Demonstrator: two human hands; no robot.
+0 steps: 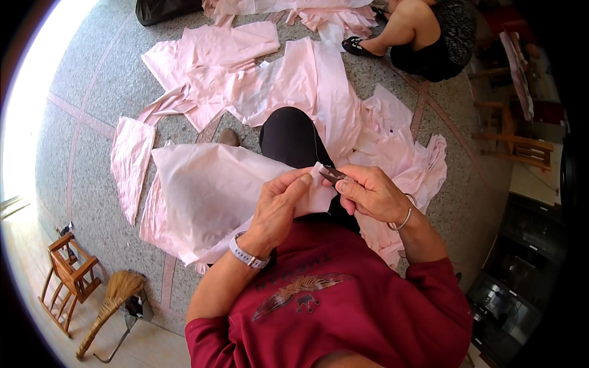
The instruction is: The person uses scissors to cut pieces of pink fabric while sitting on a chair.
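Grey speckled floor [92, 80], crossed by pinkish lines, carries everything seen. Pink cloth pieces [257, 67] are spread over its far middle, and more are heaped toward its right side [399, 147]. A second person [423, 37] is seated at the far edge, beside the spread. A pink garment [208, 196] is draped over the lap and over a black-clad knee [291, 135], nearer the middle of the floor. A red sweatshirt [343, 306] fills the near edge. At the near left corner a small wooden stool [67, 276] is seen, with a straw broom [110, 306] just beside it. The left hand [279, 205], with a grey watch [247, 253] on its wrist, is closed on a fold of the garment, the cloth pinched between thumb and fingers. The right hand [371, 193], wearing a bangle [402, 218], is closed around small dark snips [333, 175], whose blades are set at the garment's edge, touching the cloth just beside the left fingertips. Whether the blades are parted cannot be told.
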